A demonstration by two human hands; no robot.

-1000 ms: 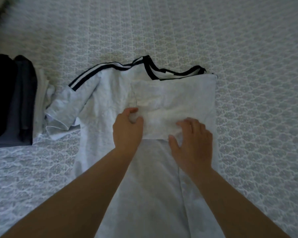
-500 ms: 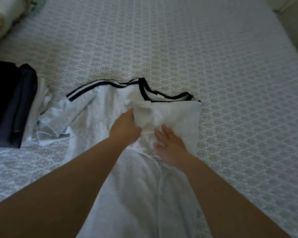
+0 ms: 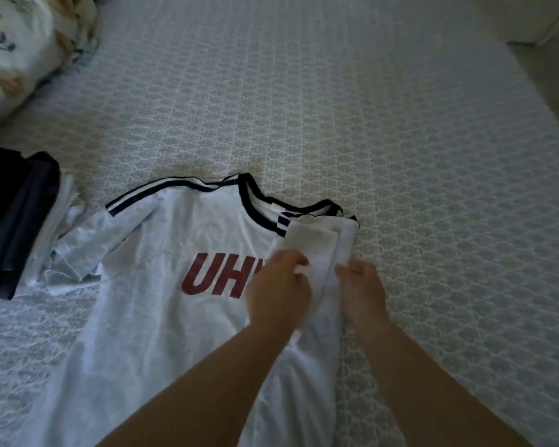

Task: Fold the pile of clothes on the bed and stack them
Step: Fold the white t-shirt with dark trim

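The left hand (image 3: 276,287) lies knuckles up on the white jersey (image 3: 149,304), its fingers curled and pinching the edge of a folded-in panel of cloth on the garment's right side. The right hand (image 3: 363,290) sits just beside it, across a narrow band of fabric, fingers curled down onto the jersey's right edge; whether they pinch the cloth or only press it cannot be told. Both forearms reach in from the near edge of the bed (image 3: 400,156).

The jersey is spread front-up near the bed's near edge, collar pointing away from the person. It has a dark collar, dark stripes along the shoulder, and red letters reading "UH" across the chest, the rest hidden under the left hand. Its left-side sleeve lies spread out flat; the right side is folded inward in a narrow strip.

Toward the bed's left edge, just beside that spread sleeve, sits a stack of folded clothes (image 3: 17,221), dark garments and pale ones together. A floral pillow (image 3: 23,43) rests at the far left corner.
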